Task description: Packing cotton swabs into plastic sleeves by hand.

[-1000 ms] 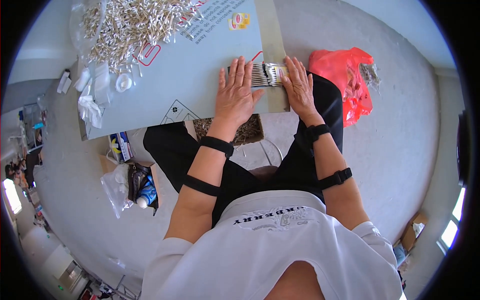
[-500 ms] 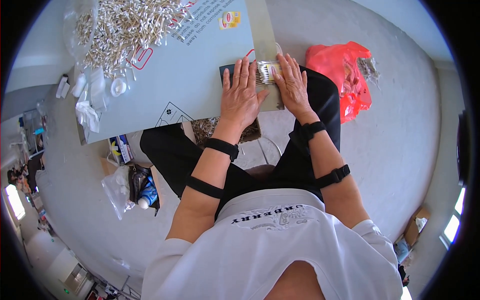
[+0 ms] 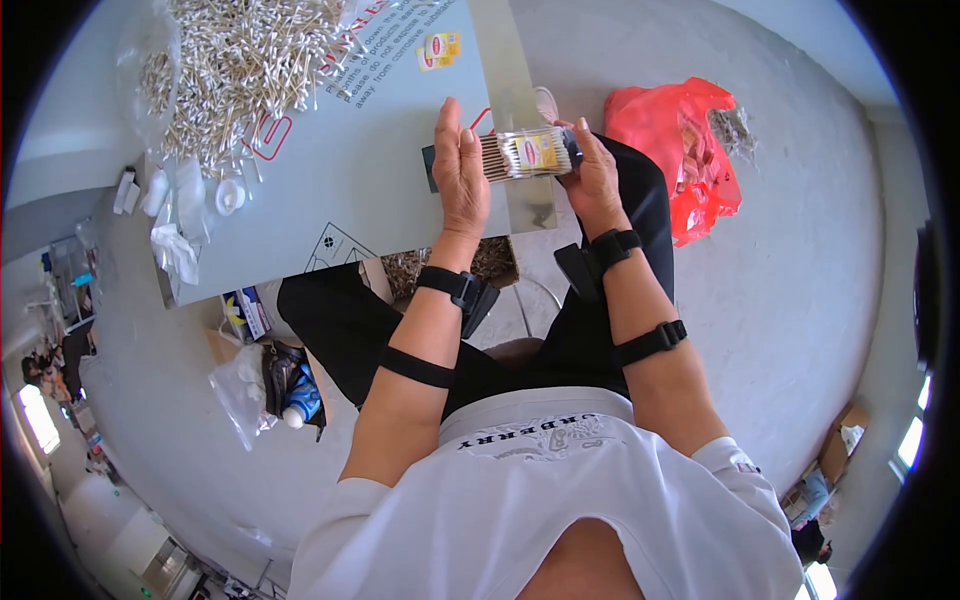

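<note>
A bundle of cotton swabs [image 3: 535,152], in what looks like clear film with a yellow label, lies crosswise between my hands over the table's right edge. My right hand [image 3: 597,182] is closed round its right end, thumb on top, with something dark by the fingertips. On edge at the other end stands my left hand [image 3: 462,185], fingers stretched out, palm side against the stick ends. A dark green flat piece [image 3: 431,168] shows partly from under that hand. Farther back on the table lie small yellow labels [image 3: 439,51].
A large heap of loose cotton swabs [image 3: 235,75] covers the table's far left. Nearer are a tape roll [image 3: 230,196] and crumpled white plastic [image 3: 175,253]. A red plastic bag [image 3: 680,140] stands right of my leg. Under the table is a box of swabs [image 3: 497,262].
My hands, flat over the bundle before, have turned on edge. The right one has closed on the bundle's end, and more of the bundle now shows between them.
</note>
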Tool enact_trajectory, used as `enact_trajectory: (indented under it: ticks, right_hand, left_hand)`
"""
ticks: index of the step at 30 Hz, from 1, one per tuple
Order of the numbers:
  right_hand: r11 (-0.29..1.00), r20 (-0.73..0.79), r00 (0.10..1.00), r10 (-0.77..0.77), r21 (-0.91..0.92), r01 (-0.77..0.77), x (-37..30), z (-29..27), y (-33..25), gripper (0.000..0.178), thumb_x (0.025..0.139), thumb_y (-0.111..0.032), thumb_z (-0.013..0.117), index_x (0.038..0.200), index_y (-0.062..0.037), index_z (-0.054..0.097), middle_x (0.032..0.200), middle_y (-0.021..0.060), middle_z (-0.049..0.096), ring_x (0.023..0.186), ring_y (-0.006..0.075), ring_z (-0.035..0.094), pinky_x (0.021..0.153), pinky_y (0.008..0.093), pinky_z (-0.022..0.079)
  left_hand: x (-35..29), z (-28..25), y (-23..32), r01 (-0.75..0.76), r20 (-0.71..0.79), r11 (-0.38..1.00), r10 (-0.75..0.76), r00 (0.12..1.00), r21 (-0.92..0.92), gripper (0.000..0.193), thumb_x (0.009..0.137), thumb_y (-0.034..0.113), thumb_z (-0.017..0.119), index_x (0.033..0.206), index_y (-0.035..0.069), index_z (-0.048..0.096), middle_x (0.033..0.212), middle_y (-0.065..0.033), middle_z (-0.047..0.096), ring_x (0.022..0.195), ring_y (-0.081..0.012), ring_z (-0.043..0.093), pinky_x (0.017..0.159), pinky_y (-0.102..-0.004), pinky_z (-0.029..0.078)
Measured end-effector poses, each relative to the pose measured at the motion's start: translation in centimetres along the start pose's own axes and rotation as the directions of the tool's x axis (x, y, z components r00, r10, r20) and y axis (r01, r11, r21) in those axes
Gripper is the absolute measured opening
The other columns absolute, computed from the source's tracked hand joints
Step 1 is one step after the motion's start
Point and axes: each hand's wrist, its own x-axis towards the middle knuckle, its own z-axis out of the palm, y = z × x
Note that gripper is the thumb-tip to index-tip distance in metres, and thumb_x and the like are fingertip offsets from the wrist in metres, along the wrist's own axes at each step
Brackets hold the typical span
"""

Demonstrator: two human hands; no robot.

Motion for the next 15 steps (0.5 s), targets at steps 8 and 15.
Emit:
enact_trajectory:
  ticks: [8,15]
  right_hand:
    - [0.993,-0.094,0.989,-0.114,-0.032,0.111,0.0,1.1,1.4,0.028,0.092,-0.023,0.067,0.104,0.0023,0.065,0.090,0.0026,0.065,0.080,0.0124,0.062,0.074,0.0279,0.053]
    - [0.974,-0.100,0.972,-0.214,-0.100,0.204,0.2,1.2,1.9,0.024,0.092,-0.024,0.067,0.099,-0.0019,0.066,0.087,0.0017,0.064,0.076,0.0109,0.063,0.068,0.0274,0.054]
  left_hand:
    - [0.0,1.1,0.2,0.026,-0.074,0.993,-0.035,0.997,-0.117,0.053,0.104,0.034,0.036,0.142,-0.004,0.036,0.144,-0.0227,0.040,0.134,-0.0305,0.039,0.112,-0.0402,0.029]
    - [-0.2,2.5,0.5,0.029,-0.099,0.975,-0.051,0.994,-0.218,0.056,0.104,0.037,0.036,0.141,-0.005,0.036,0.142,-0.0227,0.041,0.134,-0.0307,0.039,0.113,-0.0398,0.028]
